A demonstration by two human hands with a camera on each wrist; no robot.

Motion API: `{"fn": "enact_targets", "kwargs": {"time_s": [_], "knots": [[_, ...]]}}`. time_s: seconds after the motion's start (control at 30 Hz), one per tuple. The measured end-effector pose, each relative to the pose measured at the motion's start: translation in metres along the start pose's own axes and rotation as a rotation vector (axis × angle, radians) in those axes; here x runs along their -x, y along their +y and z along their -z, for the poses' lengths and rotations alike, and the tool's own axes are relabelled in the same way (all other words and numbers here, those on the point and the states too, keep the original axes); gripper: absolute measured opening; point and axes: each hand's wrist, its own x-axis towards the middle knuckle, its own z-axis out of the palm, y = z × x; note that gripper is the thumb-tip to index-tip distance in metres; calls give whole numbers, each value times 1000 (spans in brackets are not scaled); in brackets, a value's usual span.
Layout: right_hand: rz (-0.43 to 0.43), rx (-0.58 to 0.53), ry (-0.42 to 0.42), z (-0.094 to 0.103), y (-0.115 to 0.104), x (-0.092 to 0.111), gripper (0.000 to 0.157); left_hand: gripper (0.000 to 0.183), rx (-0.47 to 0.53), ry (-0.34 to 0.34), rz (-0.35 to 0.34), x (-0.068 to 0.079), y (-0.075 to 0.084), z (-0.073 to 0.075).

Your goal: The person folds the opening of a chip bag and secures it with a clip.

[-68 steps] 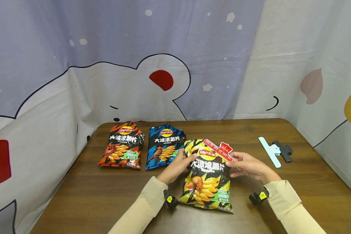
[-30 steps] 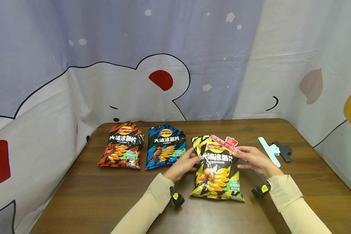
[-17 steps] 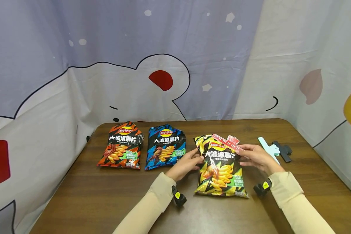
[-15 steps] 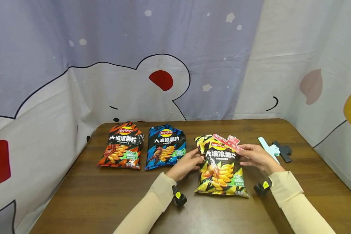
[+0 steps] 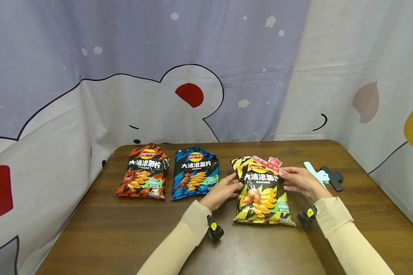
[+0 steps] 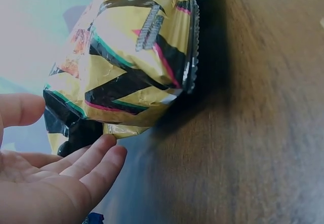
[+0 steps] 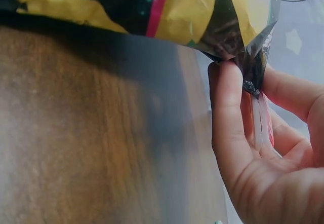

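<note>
A yellow-and-black bag of chips [image 5: 261, 198] is at the right of centre on the table, with a red bag clip [image 5: 266, 164] across its folded top. My left hand [image 5: 221, 193] touches the bag's left edge. In the left wrist view, that hand's fingers [image 6: 96, 168] are loosely extended beside the bag, thumb apart from them. My right hand [image 5: 303, 181] pinches the top right corner of the bag by the clip's end. In the right wrist view, the thumb and fingers [image 7: 228, 112] are on either side of that corner and the clip [image 7: 260, 120].
An orange bag of chips [image 5: 144, 172] and a blue one [image 5: 195, 172] lie side by side on the left. A mint-green clip [image 5: 318, 174] and a black clip [image 5: 335, 178] lie beyond my right hand. A patterned curtain [image 5: 206, 46] hangs behind the wooden table [image 5: 124, 229].
Both hands and the yellow bag have moved right and a little toward the back of the table. My left thumb has slid off the bag's front to its edge. The other bags stay put.
</note>
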Motion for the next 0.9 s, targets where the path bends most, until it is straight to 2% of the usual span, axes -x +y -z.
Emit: {"fn": "enact_targets", "kwargs": {"time_s": [0.27, 0.63, 0.9], "knots": [[-10, 8, 1, 3, 0, -5, 66, 68, 1, -3, 11, -5, -1, -1], [-15, -45, 12, 6, -4, -6, 59, 69, 6, 1, 10, -10, 0, -4], [-35, -8, -3, 7, -5, -8, 64, 69, 33, 4, 32, -14, 0, -6]]}}
